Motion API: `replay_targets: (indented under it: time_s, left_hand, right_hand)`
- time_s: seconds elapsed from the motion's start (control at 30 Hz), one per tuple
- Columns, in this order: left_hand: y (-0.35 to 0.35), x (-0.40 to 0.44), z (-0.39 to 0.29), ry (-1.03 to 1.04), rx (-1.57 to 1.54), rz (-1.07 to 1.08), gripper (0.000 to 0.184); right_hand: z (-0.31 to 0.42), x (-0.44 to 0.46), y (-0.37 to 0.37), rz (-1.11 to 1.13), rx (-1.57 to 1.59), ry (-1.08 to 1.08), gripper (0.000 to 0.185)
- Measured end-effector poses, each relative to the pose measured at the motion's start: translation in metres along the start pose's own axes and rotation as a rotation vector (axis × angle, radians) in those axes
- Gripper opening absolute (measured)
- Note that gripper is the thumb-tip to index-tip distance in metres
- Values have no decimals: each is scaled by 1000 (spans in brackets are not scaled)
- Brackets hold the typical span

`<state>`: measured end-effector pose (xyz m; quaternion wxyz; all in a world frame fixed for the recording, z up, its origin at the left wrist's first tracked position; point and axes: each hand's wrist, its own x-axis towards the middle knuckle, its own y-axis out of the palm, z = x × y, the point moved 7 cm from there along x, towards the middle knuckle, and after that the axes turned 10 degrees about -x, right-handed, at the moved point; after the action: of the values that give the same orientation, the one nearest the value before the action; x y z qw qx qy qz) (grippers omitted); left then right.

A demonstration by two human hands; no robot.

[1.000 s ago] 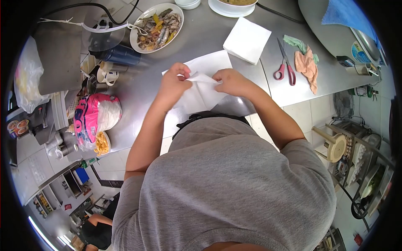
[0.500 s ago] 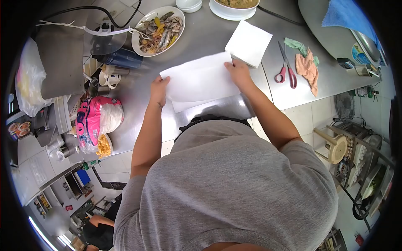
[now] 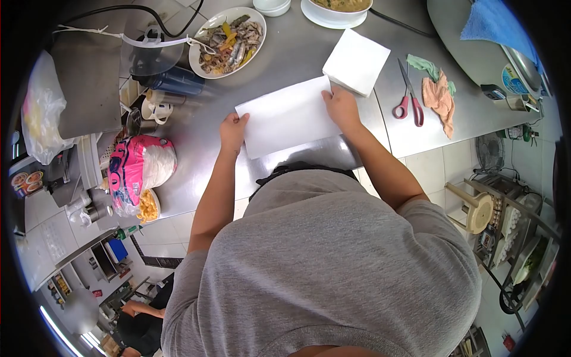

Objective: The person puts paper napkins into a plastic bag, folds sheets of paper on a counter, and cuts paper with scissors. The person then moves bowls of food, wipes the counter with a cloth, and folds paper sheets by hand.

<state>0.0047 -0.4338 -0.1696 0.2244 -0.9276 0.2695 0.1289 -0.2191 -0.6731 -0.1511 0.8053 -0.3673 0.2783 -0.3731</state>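
A white sheet of paper lies over the steel counter in front of my body, wider than it is deep. My left hand grips its left edge between thumb and fingers. At the upper right corner, my right hand pinches the same sheet. Just beyond that hand sits a neat stack of white paper. To the right of the stack are scissors with dark red handles, their blades pointing away from me.
Green and orange cloths lie right of the scissors. A platter of fish and a bowl of food stand at the back. On the left are a pink plastic package and a mug. Another person is at lower left.
The sheet's near edge now lines up where a second layer stuck out below before. My left hand has shifted slightly right and nearer to me with its edge.
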Motion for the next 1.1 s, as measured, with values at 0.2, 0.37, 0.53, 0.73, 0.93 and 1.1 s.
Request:
replay_targets:
  time_s: [0.2, 0.37, 0.53, 0.73, 0.93, 1.1]
  left_hand:
    - [-4, -9, -24, 126, 359, -133, 39]
    - [41, -51, -72, 654, 863, -58, 62]
    - [82, -60, -33, 637, 967, 257, 72]
    - [77, -59, -33, 607, 970, 294, 73]
    - [84, -72, -81, 586, 382, 393, 70]
    - [112, -101, -123, 278, -415, 662, 59]
  right_hand:
    - [19, -12, -27, -199, -85, -129, 19]
    - [34, -12, -76, -469, -253, -389, 20]
    - [15, 10, -63, -358, -343, -384, 12]
    - [7, 18, -59, -316, -324, -358, 9]
    - [34, 8, -80, -177, 179, -328, 7]
    - [73, -26, -59, 148, 690, -211, 7]
